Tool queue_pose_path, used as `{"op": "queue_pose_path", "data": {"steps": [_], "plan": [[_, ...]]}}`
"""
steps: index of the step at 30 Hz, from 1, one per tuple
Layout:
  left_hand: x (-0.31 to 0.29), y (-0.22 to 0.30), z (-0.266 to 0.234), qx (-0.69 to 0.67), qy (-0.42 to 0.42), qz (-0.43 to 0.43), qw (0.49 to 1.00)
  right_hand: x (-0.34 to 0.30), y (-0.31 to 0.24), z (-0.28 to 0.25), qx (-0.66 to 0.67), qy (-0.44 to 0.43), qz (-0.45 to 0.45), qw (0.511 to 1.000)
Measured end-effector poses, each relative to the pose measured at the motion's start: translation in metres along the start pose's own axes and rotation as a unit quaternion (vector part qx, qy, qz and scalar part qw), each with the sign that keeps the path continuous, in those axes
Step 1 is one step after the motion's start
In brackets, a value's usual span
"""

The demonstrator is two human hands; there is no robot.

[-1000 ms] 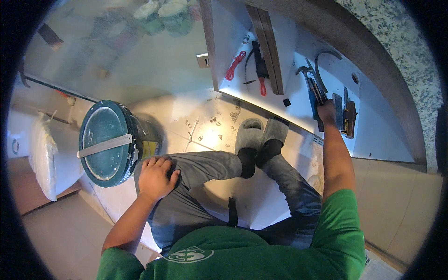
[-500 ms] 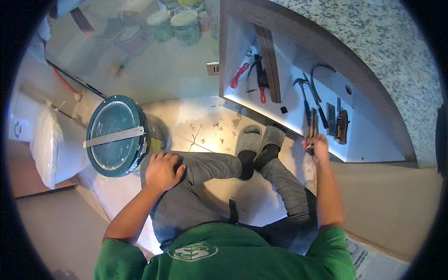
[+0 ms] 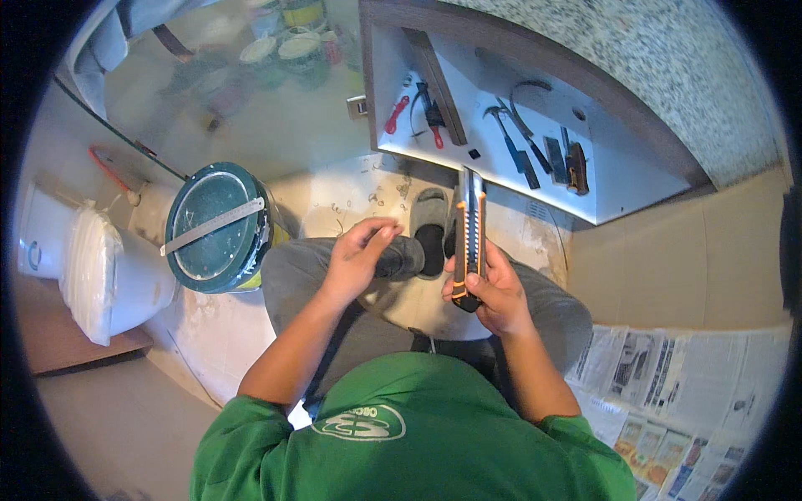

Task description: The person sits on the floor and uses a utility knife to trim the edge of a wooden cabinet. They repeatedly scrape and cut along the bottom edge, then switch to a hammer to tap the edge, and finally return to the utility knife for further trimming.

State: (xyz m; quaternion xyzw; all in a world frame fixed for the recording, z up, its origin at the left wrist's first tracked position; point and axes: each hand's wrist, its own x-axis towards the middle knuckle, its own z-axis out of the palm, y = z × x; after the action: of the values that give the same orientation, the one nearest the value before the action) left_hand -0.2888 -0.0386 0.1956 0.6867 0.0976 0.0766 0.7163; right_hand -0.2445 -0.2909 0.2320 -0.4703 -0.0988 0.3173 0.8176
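The right hand [image 3: 493, 292] grips an orange-black utility knife [image 3: 472, 238] upright; the left hand [image 3: 359, 255], loosely open beside the knife, holds nothing. No cutting is started yet.

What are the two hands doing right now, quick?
Left hand: open, fingers loosely curled, holding nothing.
Right hand: closed around a black-and-orange utility knife, held upright.

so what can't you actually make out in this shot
Head view only:
- Utility knife in the right hand: the lower end is covered by the fingers.
- Left hand: its palm faces away, so anything in it is hidden.
- Tools on the white shelf: too small to identify each.
- Newspaper: cut off by the rim.
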Motion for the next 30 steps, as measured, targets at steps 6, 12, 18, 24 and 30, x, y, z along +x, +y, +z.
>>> {"op": "queue_pose_path", "data": {"steps": [6, 12, 18, 24, 30], "plan": [[-0.006, 0.049, 0.039, -0.124, -0.102, 0.015, 0.987, -0.034, -0.015, 0.014, -0.06, 0.0, -0.033, 0.998], [-0.019, 0.078, 0.054, -0.169, -0.131, 0.049, 0.976, -0.047, -0.013, 0.014, -0.13, 0.08, -0.059, 0.986], [-0.02, 0.103, 0.066, -0.223, -0.125, 0.07, 0.964, -0.05, -0.01, 0.014, -0.157, 0.106, -0.044, 0.981], [-0.017, 0.106, 0.073, -0.223, -0.112, 0.056, 0.967, -0.056, 0.002, 0.01, -0.185, 0.119, -0.035, 0.975], [-0.016, 0.096, 0.07, -0.199, -0.082, 0.052, 0.975, -0.055, 0.011, 0.008, -0.16, 0.113, -0.031, 0.98]]}}
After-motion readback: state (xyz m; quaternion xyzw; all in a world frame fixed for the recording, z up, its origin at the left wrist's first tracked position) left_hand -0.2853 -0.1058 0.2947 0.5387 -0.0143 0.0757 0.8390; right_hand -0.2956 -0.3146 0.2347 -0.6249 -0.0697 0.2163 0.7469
